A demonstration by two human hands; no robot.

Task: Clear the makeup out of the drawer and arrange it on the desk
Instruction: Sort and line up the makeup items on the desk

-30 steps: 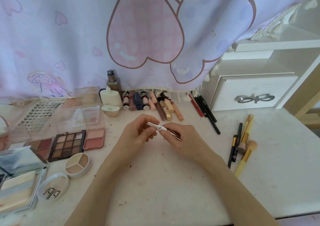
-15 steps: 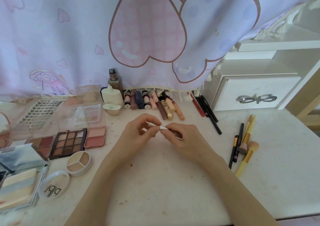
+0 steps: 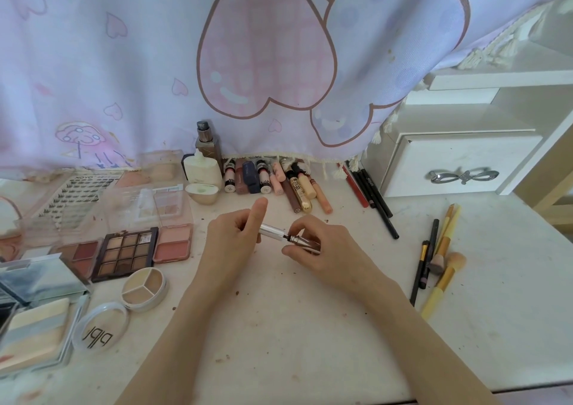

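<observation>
**Small tube opened over a nearly dressed desk**

Compared with a second ago, the two hands have drawn slightly apart, and the silver cap (image 3: 272,231) now stands clear of the tube (image 3: 305,243), with a short dark neck showing between them. Left hand (image 3: 234,237) has its fingers curled round the cap, the forefinger sticking up straight; right hand (image 3: 319,245) pinches the tube body between thumb and fingers. Both parts are held just above the desk (image 3: 310,327), in front of the row of lip tubes (image 3: 273,181).

Taking that row as the landmark: to its left stand a white bottle (image 3: 203,169) and a taller brown one (image 3: 208,144), and further left and nearer the camera lie the eyeshadow palette (image 3: 125,254), a blush pan (image 3: 172,245), a round three-part compact (image 3: 144,287) and its lid (image 3: 100,330). To its right lie the pencils (image 3: 370,197), then the brushes (image 3: 440,259). Behind the pencils the drawer (image 3: 459,169) looks closed.

Most of the makeup seems already laid out in groups. What is left, I judge, is to close this tube and give it a place, likely with the row; whether the drawer holds more cannot be told.
</observation>
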